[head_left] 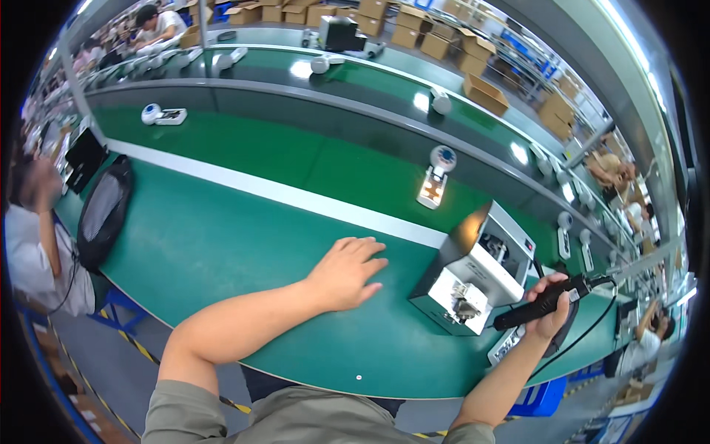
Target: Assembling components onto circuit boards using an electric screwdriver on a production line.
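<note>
My left hand [344, 274] lies on the green tabletop [244, 259] with its fingers spread and nothing in it. In my right hand [553, 320] is a black electric screwdriver [526, 312], its cord running from the rear end. The screwdriver is tilted, its tip pointing left near the front of a boxy screw feeder [494, 270] with a metal mechanism. Whether the tip touches the feeder I cannot tell. Partly hidden under my right hand and the screwdriver is a white device [506, 346] lying on the table.
Beyond a white strip [281, 194] runs a green conveyor belt [296, 152]. On it lie a white round-headed device [436, 177] and another white device [163, 115]. A black mesh bag [106, 211] rests at the left, beside a seated person [37, 244]. Cardboard boxes [436, 44] stand far back.
</note>
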The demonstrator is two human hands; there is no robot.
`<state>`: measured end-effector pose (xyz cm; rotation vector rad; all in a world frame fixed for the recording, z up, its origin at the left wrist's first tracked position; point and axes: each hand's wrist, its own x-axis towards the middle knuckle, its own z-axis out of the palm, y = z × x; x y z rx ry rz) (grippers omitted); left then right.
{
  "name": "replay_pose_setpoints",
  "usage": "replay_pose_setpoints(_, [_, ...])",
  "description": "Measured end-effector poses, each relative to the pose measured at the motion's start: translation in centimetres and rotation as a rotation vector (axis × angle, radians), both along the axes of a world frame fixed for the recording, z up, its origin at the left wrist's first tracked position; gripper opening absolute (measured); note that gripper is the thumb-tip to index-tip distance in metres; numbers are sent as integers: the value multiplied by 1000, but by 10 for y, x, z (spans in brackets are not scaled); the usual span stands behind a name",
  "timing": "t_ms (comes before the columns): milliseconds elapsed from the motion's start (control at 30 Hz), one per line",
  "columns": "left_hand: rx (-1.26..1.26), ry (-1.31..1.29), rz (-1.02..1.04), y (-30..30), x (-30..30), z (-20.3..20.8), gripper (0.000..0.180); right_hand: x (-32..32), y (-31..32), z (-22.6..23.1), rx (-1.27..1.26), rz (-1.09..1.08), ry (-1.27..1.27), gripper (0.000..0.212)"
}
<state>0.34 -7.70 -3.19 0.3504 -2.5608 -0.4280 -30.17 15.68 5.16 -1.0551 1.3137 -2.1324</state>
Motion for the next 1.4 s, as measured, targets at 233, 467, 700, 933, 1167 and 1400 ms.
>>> replay_pose_setpoints(233, [7, -34, -5, 4, -2, 7, 41, 1, 9, -8, -121, 12, -18, 43])
replay_pose_setpoints(467, [8, -29, -24, 7, -8, 10, 40, 7, 21, -4, 16, 102, 33, 42])
replay_pose_setpoints(700, [7, -41, -16, 6, -5, 10, 41, 28, 0, 2, 72, -62, 16, 38])
replay_pose_setpoints(933, [-6, -24, -29, 3, -9, 10, 40, 24, 4, -5, 67, -66, 14, 37])
replay_pose_setpoints(1167, [-355, 218, 407, -85, -24, 13, 61, 36, -3, 6, 133, -59, 8, 34])
replay_pose_setpoints(1400, [117, 145, 414, -136, -47, -13, 62, 32, -1, 2, 143, -67, -30, 33])
